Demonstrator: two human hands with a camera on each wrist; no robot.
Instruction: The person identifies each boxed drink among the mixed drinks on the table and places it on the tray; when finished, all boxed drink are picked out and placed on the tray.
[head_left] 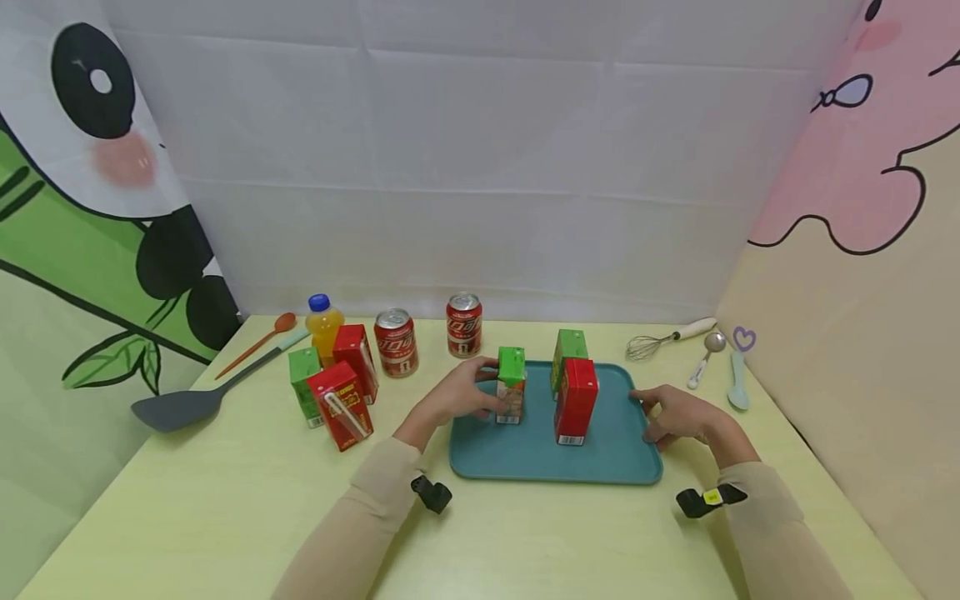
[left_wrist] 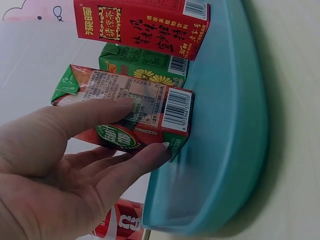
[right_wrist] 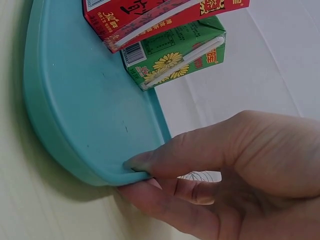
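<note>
My left hand (head_left: 459, 392) holds a juice box with a green top (head_left: 512, 385) between thumb and fingers, over the left part of the teal tray (head_left: 487, 462). In the left wrist view the juice box (left_wrist: 145, 107) shows its barcode, with the thumb on one face and fingers along another. My right hand (head_left: 675, 414) pinches the tray's right rim; in the right wrist view the thumb lies inside the rim and a finger beneath it. On the tray stand a red drink carton (head_left: 577, 402) and, behind it, a green drink carton (head_left: 567, 354).
Left of the tray stand two red cartons (head_left: 341, 406), a green carton (head_left: 305, 386), an orange juice bottle (head_left: 325, 331) and two cola cans (head_left: 395, 343). A grey spatula (head_left: 180, 408) and orange spoon (head_left: 258, 342) lie far left. Right lie a whisk (head_left: 667, 337) and two spoons (head_left: 738, 383).
</note>
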